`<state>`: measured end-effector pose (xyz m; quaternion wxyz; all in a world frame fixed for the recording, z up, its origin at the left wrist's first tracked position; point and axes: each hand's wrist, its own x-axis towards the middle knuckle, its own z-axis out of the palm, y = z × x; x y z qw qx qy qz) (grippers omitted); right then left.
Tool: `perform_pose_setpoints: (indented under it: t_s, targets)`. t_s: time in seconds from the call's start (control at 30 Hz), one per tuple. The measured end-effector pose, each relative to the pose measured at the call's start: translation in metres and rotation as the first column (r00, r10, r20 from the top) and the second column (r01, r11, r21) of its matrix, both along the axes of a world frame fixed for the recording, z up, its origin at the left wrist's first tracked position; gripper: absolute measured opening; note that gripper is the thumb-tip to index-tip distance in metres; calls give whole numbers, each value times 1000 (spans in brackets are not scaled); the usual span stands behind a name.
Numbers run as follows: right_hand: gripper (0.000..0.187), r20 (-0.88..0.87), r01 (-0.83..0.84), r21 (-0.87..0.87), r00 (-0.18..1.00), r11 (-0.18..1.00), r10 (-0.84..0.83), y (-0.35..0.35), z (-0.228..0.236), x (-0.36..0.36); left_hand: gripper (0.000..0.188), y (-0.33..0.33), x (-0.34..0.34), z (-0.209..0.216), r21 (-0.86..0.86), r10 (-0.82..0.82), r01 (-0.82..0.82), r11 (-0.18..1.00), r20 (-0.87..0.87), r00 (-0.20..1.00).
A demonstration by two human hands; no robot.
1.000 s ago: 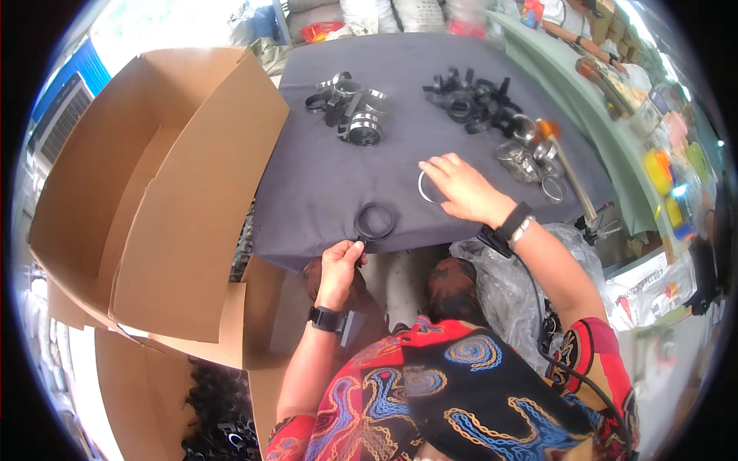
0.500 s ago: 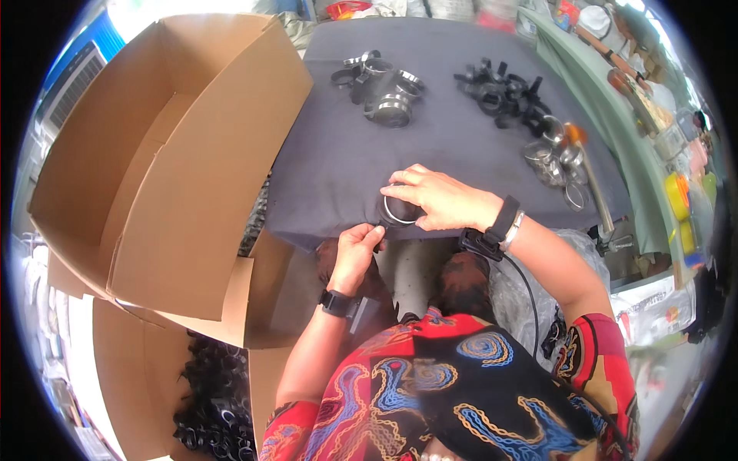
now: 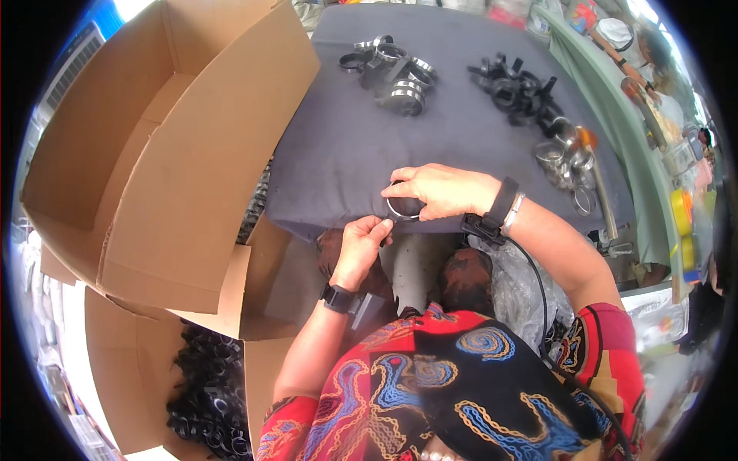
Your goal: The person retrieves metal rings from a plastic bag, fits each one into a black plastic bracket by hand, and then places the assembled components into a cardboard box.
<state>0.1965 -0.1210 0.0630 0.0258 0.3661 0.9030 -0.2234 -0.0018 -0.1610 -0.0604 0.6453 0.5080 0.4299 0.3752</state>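
Note:
At the near edge of the grey-covered table [image 3: 330, 165], both hands are on a round black ring with a silver metal band [image 3: 400, 217]. My right hand [image 3: 455, 190] spans it from above, fingers over the far side and thumb on the near right side. My left hand [image 3: 361, 244] pinches the ring's near edge between thumb and forefinger; the pinched part is mostly hidden. Farther back lies a cluster of similar black rings with silver bands [image 3: 405, 98]. Loose black ring pieces [image 3: 507, 94] are piled at the back right, with bare silver rings [image 3: 555, 157] beside them.
A hammer-like tool with an orange head [image 3: 587, 138] and a long handle lies at the table's right edge. A large cardboard box [image 3: 207, 169] stands left; a lower box holds many black ring pieces [image 3: 207, 392]. A black cable [image 3: 530, 280] hangs from my right wrist.
The view has shifted slightly, so the table things appear a little higher and farther right. Both hands keep their hold on the ring, with only small finger movement.

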Motion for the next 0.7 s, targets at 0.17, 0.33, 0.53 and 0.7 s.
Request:
perform_pose_setpoints:
  t_s: [0.17, 0.33, 0.53, 0.7]
  targets:
    - [61, -24, 137, 287, 990, 948, -136, 0, -25, -11, 22, -3, 9, 7, 3, 3, -3, 1000, 17, 1000]
    - [53, -14, 174, 377, 983, 910, -183, 1, -62, -30, 20, -5, 5, 13, 10, 36, -35, 999, -93, 995]
    - [51, -98, 280, 403, 960, 871, -263, -3, -60, -38, 17, -2, 0, 7, -29, 7, -7, 1000, 15, 1000]
    - [53, -161, 333, 448, 943, 830, -291, -4, -62, -34, 17, -1, 1, 16, 2, -9, 9, 1000, -38, 999]
